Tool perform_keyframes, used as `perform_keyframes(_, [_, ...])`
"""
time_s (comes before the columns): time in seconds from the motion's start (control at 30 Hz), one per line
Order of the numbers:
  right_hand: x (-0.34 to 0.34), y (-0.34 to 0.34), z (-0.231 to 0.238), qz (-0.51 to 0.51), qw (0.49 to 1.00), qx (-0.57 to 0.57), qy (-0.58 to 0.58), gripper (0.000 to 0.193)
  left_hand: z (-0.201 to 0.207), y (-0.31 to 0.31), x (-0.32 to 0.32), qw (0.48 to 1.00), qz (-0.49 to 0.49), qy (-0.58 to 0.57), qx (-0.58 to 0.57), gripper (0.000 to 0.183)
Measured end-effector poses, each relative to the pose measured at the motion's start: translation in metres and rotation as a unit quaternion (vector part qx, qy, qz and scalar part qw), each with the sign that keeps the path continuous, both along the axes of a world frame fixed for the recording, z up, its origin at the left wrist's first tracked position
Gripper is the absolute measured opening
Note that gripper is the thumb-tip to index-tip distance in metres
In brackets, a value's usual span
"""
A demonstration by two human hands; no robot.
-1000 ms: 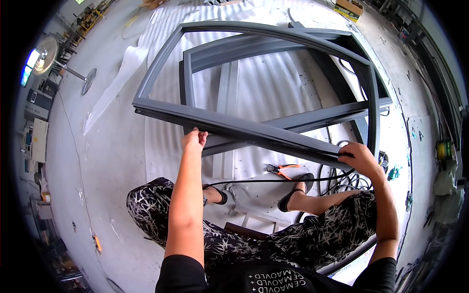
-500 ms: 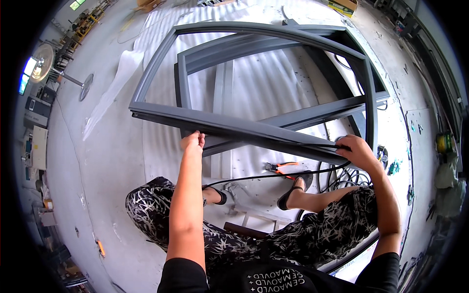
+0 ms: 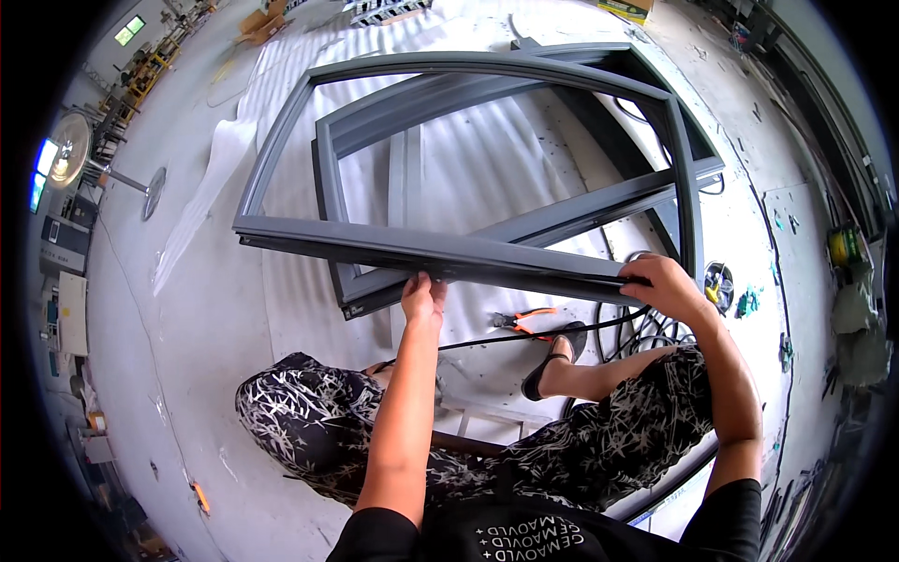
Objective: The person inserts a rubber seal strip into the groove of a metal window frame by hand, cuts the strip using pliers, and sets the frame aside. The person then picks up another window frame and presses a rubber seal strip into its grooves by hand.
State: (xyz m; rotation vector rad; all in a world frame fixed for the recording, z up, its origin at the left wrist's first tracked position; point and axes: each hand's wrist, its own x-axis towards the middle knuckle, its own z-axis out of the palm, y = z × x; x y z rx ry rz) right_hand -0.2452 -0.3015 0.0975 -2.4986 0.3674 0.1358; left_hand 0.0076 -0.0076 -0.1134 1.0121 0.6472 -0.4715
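A dark grey window frame with a curved far side is tilted in front of me, lying across a second grey frame. My left hand is closed at the underside of its near rail, left of the middle; the fingertips are partly hidden there. Near the rail's right end, my right hand curls its fingers over the edge. A thin black rubber strip hangs from beneath that hand and runs left below the rail toward my knee. How the strip sits under my right fingers is hidden.
Orange-handled pliers lie on the floor by my foot. Loops of black strip are heaped below my right hand, with a round black-and-yellow item beside them. A fan on a stand is at far left, an orange-handled tool at lower left.
My left hand has moved right along the near rail. The upper frame has tilted slightly, its left end lower. The whole view has shifted a little.
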Motion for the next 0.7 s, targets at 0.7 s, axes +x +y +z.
perform_keyframes(0.7, [0.028, -0.021, -0.029, -0.095, 0.995, -0.033, -0.004, 0.016, 0.031, 0.007, -0.011, 0.985, -0.167, -0.039, -0.017, 0.017])
